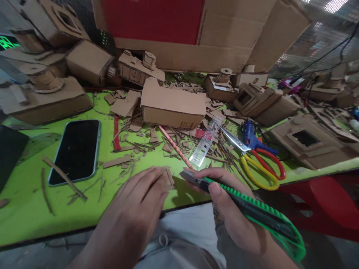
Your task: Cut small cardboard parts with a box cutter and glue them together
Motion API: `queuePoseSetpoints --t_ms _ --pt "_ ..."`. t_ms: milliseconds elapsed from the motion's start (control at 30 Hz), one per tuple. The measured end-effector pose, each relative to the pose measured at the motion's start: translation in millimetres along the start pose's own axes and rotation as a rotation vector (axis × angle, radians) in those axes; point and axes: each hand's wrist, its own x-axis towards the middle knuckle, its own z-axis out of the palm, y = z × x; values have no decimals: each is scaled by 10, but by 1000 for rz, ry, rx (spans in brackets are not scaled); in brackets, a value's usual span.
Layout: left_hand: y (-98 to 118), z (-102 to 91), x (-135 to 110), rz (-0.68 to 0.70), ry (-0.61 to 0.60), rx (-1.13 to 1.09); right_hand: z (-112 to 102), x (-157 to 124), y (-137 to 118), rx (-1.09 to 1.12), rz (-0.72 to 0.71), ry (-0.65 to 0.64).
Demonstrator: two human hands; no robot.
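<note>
Left hand (137, 201): fingers together, pressing on a small cardboard scrap (168, 177)
Right hand (228, 213): fingers clamped round a green box cutter (260, 209), blade (192, 176) right by the scrap

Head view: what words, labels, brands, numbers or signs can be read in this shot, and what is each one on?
No text here can be quoted.
Clear plastic ruler: printed markings, too blurred to read.
Cardboard box: small print low on its front, too small to read.
Glowing green display: too blurred to read.
</note>
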Motion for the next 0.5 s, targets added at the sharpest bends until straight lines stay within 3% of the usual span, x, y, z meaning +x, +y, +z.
queuePoseSetpoints --t_ms 100,233,300,500 --pt "-115 -109 49 -100 58 -29 60 35 -5 -71 -75 78" --pt "-156 -281 160 -617 64 -295 125 50 6 -68 -147 102" --pt "-130 -320 196 -785 20 -463 154 39 16 -49 -170 98" --pt "-23 -271 200 -936 -12 -754 212 32 7 -63 -201 89"
